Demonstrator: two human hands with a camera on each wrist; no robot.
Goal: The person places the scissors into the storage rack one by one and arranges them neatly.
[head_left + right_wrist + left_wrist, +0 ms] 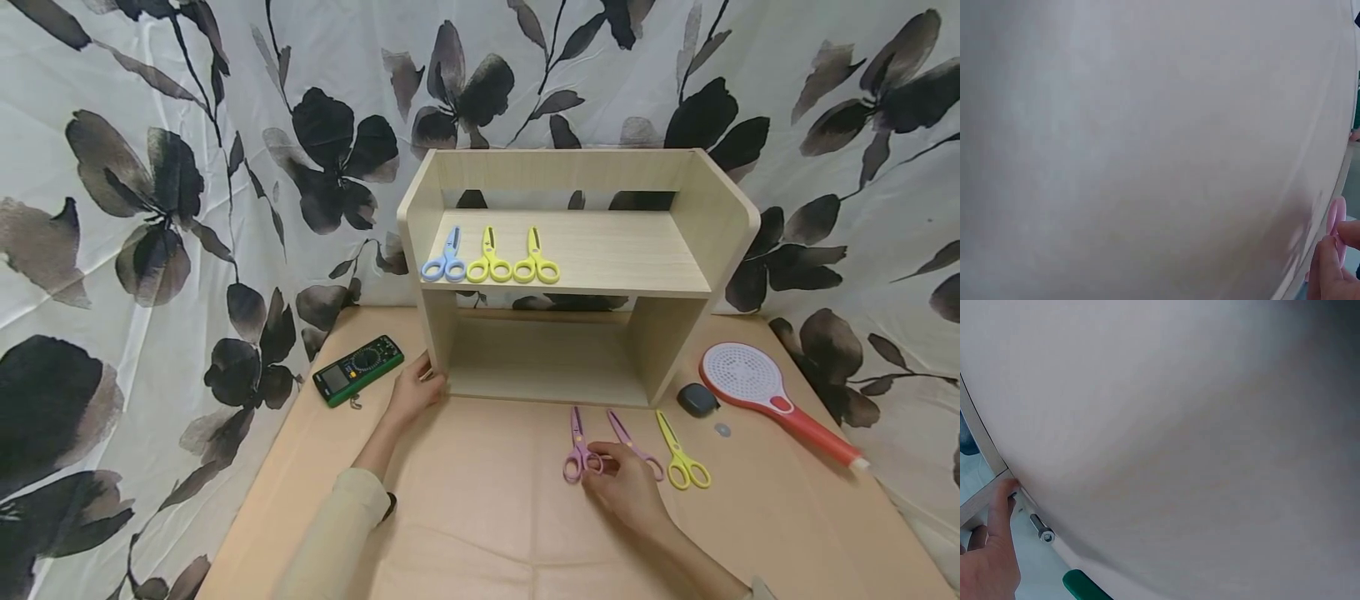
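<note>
1 purple pr scissors [576,437] in front of shelf [722,221], handle pinched by R hand [628,493]; 2nd purple pr [622,428], yellow pr [677,454] to R. L hand [415,393] touches shelf's lower L edge, can't tell if gripping. Multimeter [358,370] nearby.

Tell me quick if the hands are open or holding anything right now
Left hand: open, touching the left side of the shelf.
Right hand: closed, pinching purple scissors by the handle.
</note>
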